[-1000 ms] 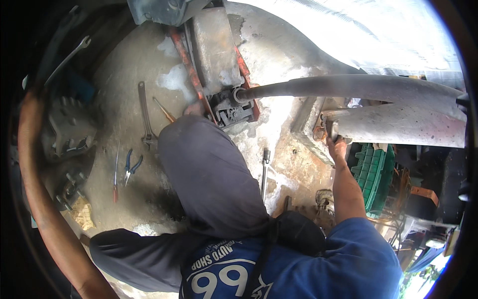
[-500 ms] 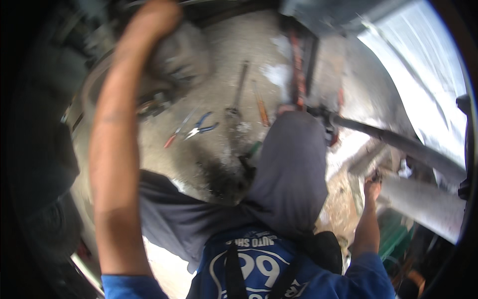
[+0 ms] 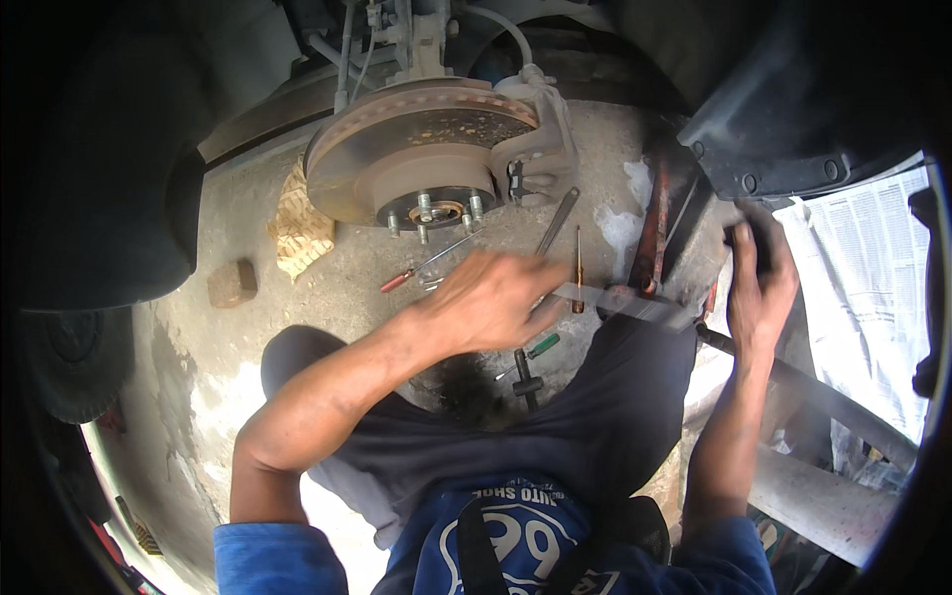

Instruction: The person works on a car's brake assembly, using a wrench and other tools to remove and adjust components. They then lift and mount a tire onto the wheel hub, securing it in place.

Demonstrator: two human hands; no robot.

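Observation:
My left hand (image 3: 496, 302) is closed, smeared by motion, over the floor between my knees. From its fingers a flat grey metal strip (image 3: 635, 307) reaches right, over my right knee; its exact kind is too blurred to tell. My right hand (image 3: 762, 288) is raised at the right, thumb up and fingers curled around a dark piece (image 3: 759, 223) that I cannot make out. In front stands a rusty brake disc (image 3: 416, 144) with bare wheel studs, a caliper (image 3: 535, 149) on its right side.
On the concrete lie a red-handled screwdriver (image 3: 397, 282), an orange-handled screwdriver (image 3: 578, 278), a green-handled screwdriver (image 3: 542, 345) and a dark bar (image 3: 558, 220). A brown block (image 3: 232, 284) and crumpled paper (image 3: 301, 223) are left. A red jack (image 3: 654, 218) stands right, under a dark fender panel (image 3: 783, 149).
The view has swung up to the brake disc. My left hand has come down from the far left to the middle, with the strip. My right hand has risen from the lower right.

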